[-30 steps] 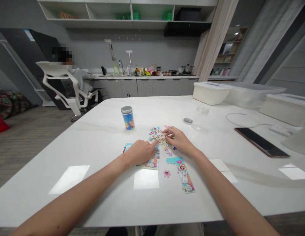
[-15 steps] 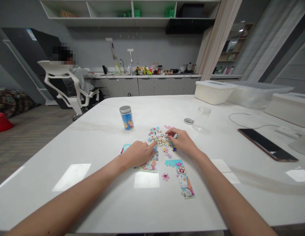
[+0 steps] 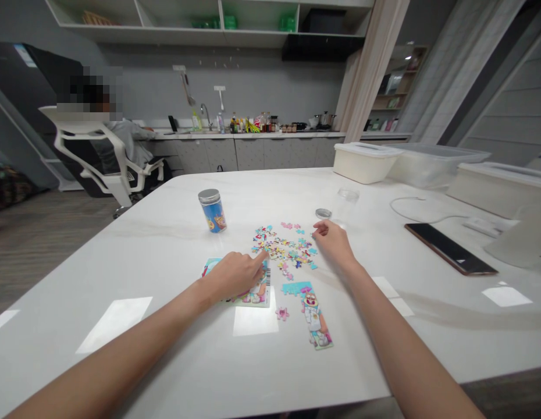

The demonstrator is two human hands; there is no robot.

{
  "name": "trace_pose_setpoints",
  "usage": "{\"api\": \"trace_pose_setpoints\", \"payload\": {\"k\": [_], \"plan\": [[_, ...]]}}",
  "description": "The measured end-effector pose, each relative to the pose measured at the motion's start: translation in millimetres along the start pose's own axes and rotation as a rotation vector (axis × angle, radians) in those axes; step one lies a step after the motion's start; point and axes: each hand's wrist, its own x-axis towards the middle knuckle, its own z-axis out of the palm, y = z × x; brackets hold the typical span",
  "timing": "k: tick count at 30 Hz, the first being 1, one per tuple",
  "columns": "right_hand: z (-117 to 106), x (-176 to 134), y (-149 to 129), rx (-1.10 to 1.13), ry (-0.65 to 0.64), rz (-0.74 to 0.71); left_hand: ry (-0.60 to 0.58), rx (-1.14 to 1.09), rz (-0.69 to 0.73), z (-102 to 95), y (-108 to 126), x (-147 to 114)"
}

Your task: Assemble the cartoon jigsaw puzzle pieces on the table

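My left hand (image 3: pixel 238 274) lies over the picture card (image 3: pixel 258 295), hiding much of it. Its index finger is stretched out to the left edge of a loose heap of jigsaw pieces (image 3: pixel 277 251); the other fingers are curled. At the right side of the heap my right hand (image 3: pixel 335 243) is closed in a pinch, with a bit of a small jigsaw piece (image 3: pixel 313 234) showing at the fingertips. Nearer me lies a joined corner strip of the puzzle (image 3: pixel 313 314) with a cartoon figure. A single pink piece (image 3: pixel 282 313) sits left of it.
A lidded can with a blue label (image 3: pixel 213 212) stands behind the heap. A clear jar (image 3: pixel 345 203) and its silver lid (image 3: pixel 323 213) are at the back right. Further right are a phone (image 3: pixel 449 248), a cable and plastic boxes (image 3: pixel 364 163). A person (image 3: pixel 131 142) sits beyond the table.
My right hand has moved off the middle of the heap to its right side, uncovering more pieces. My left hand stays over the card. The whole view has shifted slightly.
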Motion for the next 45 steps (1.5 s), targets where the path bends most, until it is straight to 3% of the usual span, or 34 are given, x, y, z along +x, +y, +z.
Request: {"api": "trace_pose_setpoints", "payload": {"k": [7, 12, 15, 23, 30, 35, 40, 45], "plan": [[-3, -1, -1, -0.096, -0.066, -0.059, 0.018, -0.013, 0.004, 1.4, -1, 0], [6, -8, -15, -0.125, -0.108, -0.302, 0.028, 0.001, 0.008, 0.6, 0, 0], [14, -18, -30, -0.103, -0.236, -0.466, 0.01, 0.017, 0.017, -0.8, 1, 0], [27, -34, -50, -0.171, -0.31, -0.57, 0.024, 0.03, 0.026, -0.4, 2, -1], [39, -34, -60, -0.307, -0.306, -0.536, 0.039, 0.025, 0.026, -0.1, 3, -1], [44, -34, -63, -0.166, -0.302, -0.484, 0.059, 0.019, 0.033, -0.9, 4, -1], [40, -32, -66, 0.048, -0.34, -0.326, 0.058, 0.024, 0.031, -1.1, 4, -1], [34, -31, -65, 0.057, -0.37, -0.221, 0.04, 0.016, 0.023, -1.6, 3, -1]]}}
